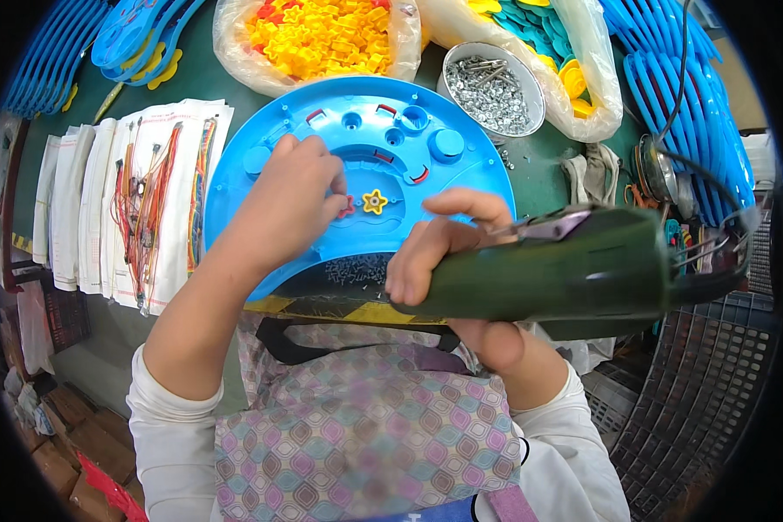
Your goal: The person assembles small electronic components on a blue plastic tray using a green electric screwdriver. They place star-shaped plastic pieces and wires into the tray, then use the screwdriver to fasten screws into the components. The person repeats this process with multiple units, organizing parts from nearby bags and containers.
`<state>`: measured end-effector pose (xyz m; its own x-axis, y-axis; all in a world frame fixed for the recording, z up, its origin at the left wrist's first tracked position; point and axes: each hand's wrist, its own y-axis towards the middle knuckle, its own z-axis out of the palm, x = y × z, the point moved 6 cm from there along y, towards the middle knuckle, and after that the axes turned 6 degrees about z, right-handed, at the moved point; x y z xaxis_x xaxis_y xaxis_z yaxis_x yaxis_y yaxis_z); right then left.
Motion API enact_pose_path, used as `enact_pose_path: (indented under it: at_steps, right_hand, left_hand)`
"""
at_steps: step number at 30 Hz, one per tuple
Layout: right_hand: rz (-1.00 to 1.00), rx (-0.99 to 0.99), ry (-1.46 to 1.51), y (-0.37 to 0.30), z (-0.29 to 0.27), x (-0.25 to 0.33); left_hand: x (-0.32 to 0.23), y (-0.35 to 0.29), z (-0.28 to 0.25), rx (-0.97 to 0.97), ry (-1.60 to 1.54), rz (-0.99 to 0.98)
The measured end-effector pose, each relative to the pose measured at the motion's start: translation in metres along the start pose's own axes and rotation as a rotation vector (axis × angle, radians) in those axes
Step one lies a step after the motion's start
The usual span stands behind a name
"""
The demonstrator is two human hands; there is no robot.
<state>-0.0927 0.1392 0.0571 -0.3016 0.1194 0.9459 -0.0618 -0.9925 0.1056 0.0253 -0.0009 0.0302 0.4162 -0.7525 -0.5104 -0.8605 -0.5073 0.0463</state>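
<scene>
A blue, half-round plastic panel [322,104] lies in front of me on the bench. Over its left half reaches my left hand [300,196], fingers curled together, with the fingertips on a small red star-shaped piece [347,207]. Just right of that piece, a yellow star-shaped piece [375,202] sits in the panel's recess with metal at its middle. My right hand [448,248] grips a dark green electric screwdriver [548,274], held sideways above the panel's right front edge. The screwdriver's tip is hard to make out.
Behind the panel are a bag of yellow and red star pieces [322,39], a white bowl of screws [531,122] and a bag of teal and yellow parts [596,126]. Wire bundles [148,191] lie left on white packets. Loose screws [352,270] lie in front; blue panels [687,96] stack right.
</scene>
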Motion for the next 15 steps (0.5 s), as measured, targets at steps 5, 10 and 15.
enact_pose_path:
  at_steps: [5, 10, 15]
  right_hand:
    - [-0.02, -0.028, 0.042, -0.009, 0.0, -0.036]
    - [0.113, -0.119, 0.045, -0.01, 0.005, -0.032]
    - [-0.076, -0.06, 0.159, -0.004, 0.008, -0.005]
  left_hand:
    - [-0.019, -0.026, -0.014, -0.296, -0.064, 0.075]
    - [-0.033, -0.071, 0.006, -0.256, -0.108, 0.245]
    - [-0.041, -0.083, 0.017, -0.234, -0.005, 0.335]
